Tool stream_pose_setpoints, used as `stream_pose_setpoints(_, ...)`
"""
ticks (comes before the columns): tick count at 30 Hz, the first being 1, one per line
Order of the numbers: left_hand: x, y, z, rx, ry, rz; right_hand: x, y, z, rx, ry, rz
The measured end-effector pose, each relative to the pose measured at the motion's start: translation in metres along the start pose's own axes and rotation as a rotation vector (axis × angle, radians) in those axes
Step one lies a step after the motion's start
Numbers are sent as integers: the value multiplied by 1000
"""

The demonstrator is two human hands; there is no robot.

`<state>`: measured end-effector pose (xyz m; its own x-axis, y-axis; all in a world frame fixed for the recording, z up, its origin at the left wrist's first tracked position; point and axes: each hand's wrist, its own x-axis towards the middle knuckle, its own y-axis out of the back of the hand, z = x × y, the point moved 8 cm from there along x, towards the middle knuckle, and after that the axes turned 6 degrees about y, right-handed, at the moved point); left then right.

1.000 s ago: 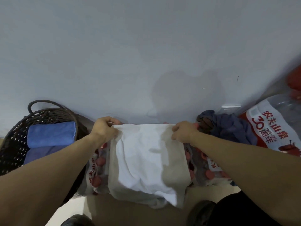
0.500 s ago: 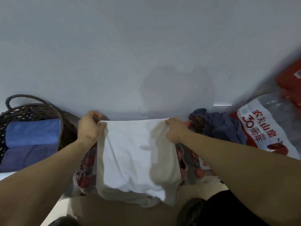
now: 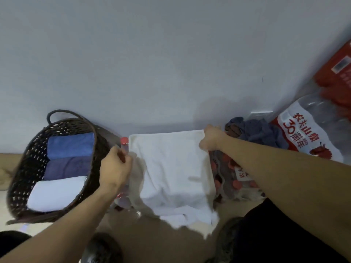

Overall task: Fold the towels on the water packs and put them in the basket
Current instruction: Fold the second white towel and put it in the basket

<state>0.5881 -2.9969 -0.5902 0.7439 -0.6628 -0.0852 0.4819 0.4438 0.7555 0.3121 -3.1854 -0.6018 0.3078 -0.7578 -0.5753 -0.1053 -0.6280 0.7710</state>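
White towel (image 3: 171,168) draped on water packs (image 3: 229,173), right of basket (image 3: 28,168). Right hand (image 3: 211,138) pinches far corner; left hand (image 3: 115,168) fingers curled at left edge, grip unclear. Align edges before folding.

Tan floor (image 3: 167,242), dark woven basket (image 3: 34,168) on it, shrink-wrapped water packs (image 3: 226,168) alongside, white towel (image 3: 171,168) draped over them

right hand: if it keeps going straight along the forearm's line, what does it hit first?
Probably the wall. The right hand grips the white towel's far right corner and points up-left, toward the wall's base; depth is unclear.
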Motion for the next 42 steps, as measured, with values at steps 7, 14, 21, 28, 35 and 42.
stream_pose_setpoints(7, -87, -31, -97, -11, 402, -206, -35, -2, -1, -60, 66, -19)
stream_pose_setpoints(14, -94, -52, -120, 16, 489, -252, -82, -50, 19, -105, -10, -209)
stream_pose_setpoints(21, -96, -54, -111, -3, 473, -250, -104, -106, 49, 195, -178, 56)
stream_pose_setpoints(28, -93, -42, -113, 50, 487, -271, -104, -115, 50, 315, -223, 231)
stream_pose_setpoints(35, -95, -36, -109, 73, 451, -327, -101, -110, 68, 361, -251, 265)
stream_pose_setpoints(42, -99, -41, -92, -307, 498, -306, -107, -95, 11, 404, 22, 331)
